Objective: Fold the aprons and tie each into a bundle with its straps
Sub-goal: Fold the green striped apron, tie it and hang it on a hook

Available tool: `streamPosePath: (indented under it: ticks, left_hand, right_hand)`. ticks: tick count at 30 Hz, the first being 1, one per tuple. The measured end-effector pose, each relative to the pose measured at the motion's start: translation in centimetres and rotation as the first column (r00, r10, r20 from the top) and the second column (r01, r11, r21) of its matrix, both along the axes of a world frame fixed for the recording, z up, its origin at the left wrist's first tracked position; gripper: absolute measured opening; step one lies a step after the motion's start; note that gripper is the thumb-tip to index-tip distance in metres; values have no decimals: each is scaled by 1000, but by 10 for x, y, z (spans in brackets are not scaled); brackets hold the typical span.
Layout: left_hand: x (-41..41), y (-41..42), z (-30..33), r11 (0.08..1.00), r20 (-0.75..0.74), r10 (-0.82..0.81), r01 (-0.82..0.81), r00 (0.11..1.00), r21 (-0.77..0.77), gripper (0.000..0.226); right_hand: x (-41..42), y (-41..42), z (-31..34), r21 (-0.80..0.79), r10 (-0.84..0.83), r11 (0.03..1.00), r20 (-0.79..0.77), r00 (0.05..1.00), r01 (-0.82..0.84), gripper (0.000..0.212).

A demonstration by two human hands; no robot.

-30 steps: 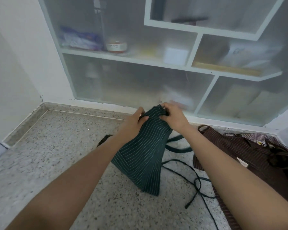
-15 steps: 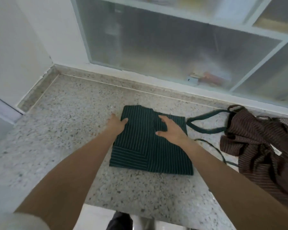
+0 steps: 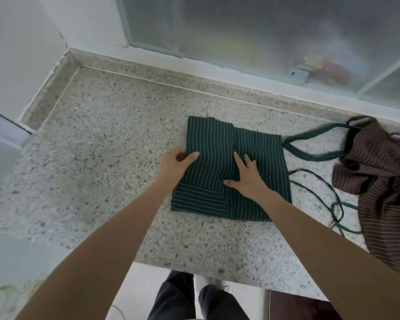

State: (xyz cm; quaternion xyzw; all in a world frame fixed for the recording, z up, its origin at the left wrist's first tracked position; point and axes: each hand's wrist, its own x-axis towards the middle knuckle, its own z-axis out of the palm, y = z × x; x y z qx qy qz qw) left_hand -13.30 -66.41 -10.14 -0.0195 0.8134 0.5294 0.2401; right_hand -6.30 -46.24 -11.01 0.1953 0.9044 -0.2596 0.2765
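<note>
- The right hand (image 3: pixel 247 179) lies flat on the green apron (image 3: pixel 231 167), fingers spread apart and pressing the cloth down near its middle; it grips nothing.
- The left hand (image 3: pixel 174 163) sits at the apron's left edge, thumb on top of the cloth and the other fingers curled at or under the edge. It looks like a pinch on that edge, though whether the fingers really close on it I cannot tell.
- The green apron is folded into a rough square and lies flat on the speckled stone counter (image 3: pixel 102 158), about the middle of it, close to the frosted cabinet (image 3: pixel 240 31) at the back.
- Its straps (image 3: pixel 314 144) trail loose to the right: a wide loop reaches toward the brown apron, and thinner ties (image 3: pixel 333 202) lie tangled on the counter.
- The brown apron (image 3: pixel 383 181) lies crumpled at the right end of the counter, not folded.
- Judging from this, the first apron is partly folded. Probably it needs another fold or a roll, then the straps wound round and tied. The brown one is not yet begun.
</note>
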Motion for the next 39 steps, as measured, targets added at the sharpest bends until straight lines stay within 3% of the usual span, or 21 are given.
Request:
streamPosePath:
  ticks: [3, 8, 11, 13, 15, 18, 21, 24, 27, 29, 30, 32, 35, 37, 39]
  left_hand:
    - [-9, 8, 10, 982, 103, -146, 131, 984, 137, 32]
    - [-19, 13, 8, 961, 51, -275, 274, 960, 24, 41]
    - [-18, 16, 5, 974, 64, -227, 226, 972, 27, 42]
    - [-17, 15, 5, 986, 148, -121, 102, 982, 130, 41]
    - [-15, 9, 2, 978, 187, -106, 69, 977, 197, 60]
    - [-11, -7, -6, 948, 133, -316, 307, 940, 83, 77]
    - [-11, -14, -16, 873, 120, -474, 483, 872, -68, 90]
    - [-15, -13, -20, 750, 206, -600, 633, 773, -192, 85]
    - [-18, -11, -17, 484, 304, -749, 799, 589, -356, 65]
    - [-17, -11, -14, 310, 286, -828, 819, 482, -483, 60]
    - [-16, -13, -15, 270, 250, -853, 797, 459, -541, 61]
    - [-14, -15, -17, 297, 136, -876, 739, 463, -604, 59]
    - [-8, -17, -12, 456, -77, -850, 656, 521, -601, 31]
    - [-6, -18, -7, 590, -199, -775, 574, 599, -567, 18]
    - [-4, -20, -4, 684, -225, -693, 526, 685, -506, 16]
  right_hand:
    - [-2, 0, -1, 25, 7, 1000, 2, 1000, -7, 95]
    - [-2, 14, 4, 10, 27, 1000, -21, 999, -27, 97]
    - [4, 21, 5, -25, -53, 998, -63, 997, 51, 91]
    - [10, 24, 4, -26, -66, 998, -63, 996, 64, 91]
    - [17, 25, 3, -44, -68, 997, -47, 997, 66, 93]
    - [23, 22, 3, -84, -76, 994, -40, 996, 73, 96]
    - [27, 15, -1, -106, -91, 991, -61, 994, 84, 93]
    - [26, 12, -2, -100, -91, 991, -55, 994, 85, 95]
    - [22, 12, 1, -122, -93, 988, -22, 995, 90, 102]
    - [22, 11, 0, -102, -66, 993, 5, 998, 67, 107]
    - [22, 9, -1, -92, -56, 994, 18, 998, 57, 109]
    - [22, 7, -2, -83, -49, 995, 38, 998, 52, 112]
    - [21, 5, 1, -92, -56, 994, 54, 997, 61, 114]
    - [21, 5, 2, -106, -62, 992, 61, 996, 68, 115]
    - [21, 5, 5, -115, -64, 991, 71, 995, 72, 115]
